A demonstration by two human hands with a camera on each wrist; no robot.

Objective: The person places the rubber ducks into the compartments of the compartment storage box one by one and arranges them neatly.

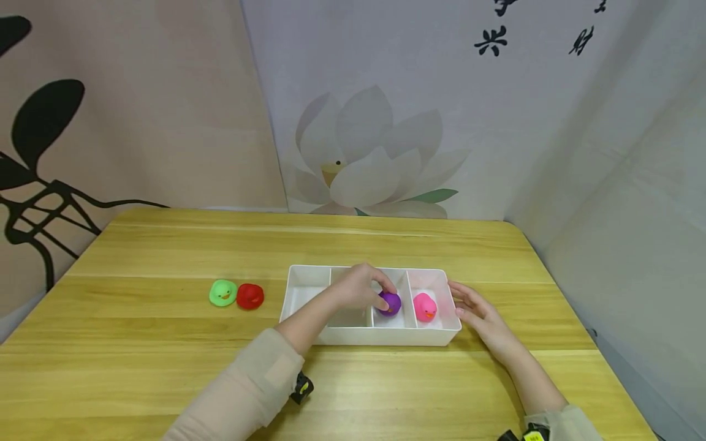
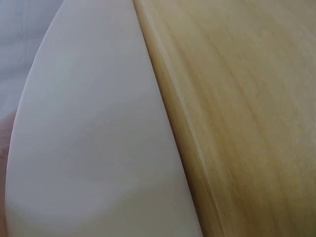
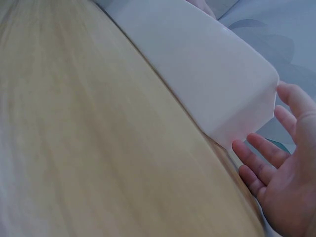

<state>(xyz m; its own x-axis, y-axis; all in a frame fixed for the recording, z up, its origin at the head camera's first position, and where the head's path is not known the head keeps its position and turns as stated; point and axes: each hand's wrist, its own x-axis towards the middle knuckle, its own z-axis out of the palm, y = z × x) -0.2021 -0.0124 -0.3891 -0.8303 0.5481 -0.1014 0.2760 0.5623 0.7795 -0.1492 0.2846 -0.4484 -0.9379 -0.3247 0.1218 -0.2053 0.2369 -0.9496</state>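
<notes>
Nearest us lie the two sleeves, the left [image 1: 237, 392] and the right [image 1: 568, 425], over the wood-grained tabletop [image 1: 386, 392]. Beyond them we find the near wall of a white divided tray [image 1: 397, 337]. At its right end we note the right hand [image 1: 480, 312], fingers spread and loosely bent, holding nothing; in the right wrist view at least one fingertip seems to touch the tray's corner. A pink duck [image 1: 425, 307] sits in the rightmost compartment. In the compartment just left of it is the purple toy [image 1: 391, 304], pinched between thumb and fingers of the left hand [image 1: 361, 286], which reaches in from above; whether the toy rests on the compartment floor we cannot tell. We judge it light, probably hollow and somewhat soft, with a smooth skin that could slip under a careless pinch but is unlikely to break. We would take hold across the widest part of its rounded body, squeezing gently. To the tray's left, a green duck [image 1: 223, 293] and a red toy [image 1: 250, 296] lie side by side. Farthest off, we see a pale backdrop [image 1: 413, 55] with a printed flower [image 1: 369, 159].
</notes>
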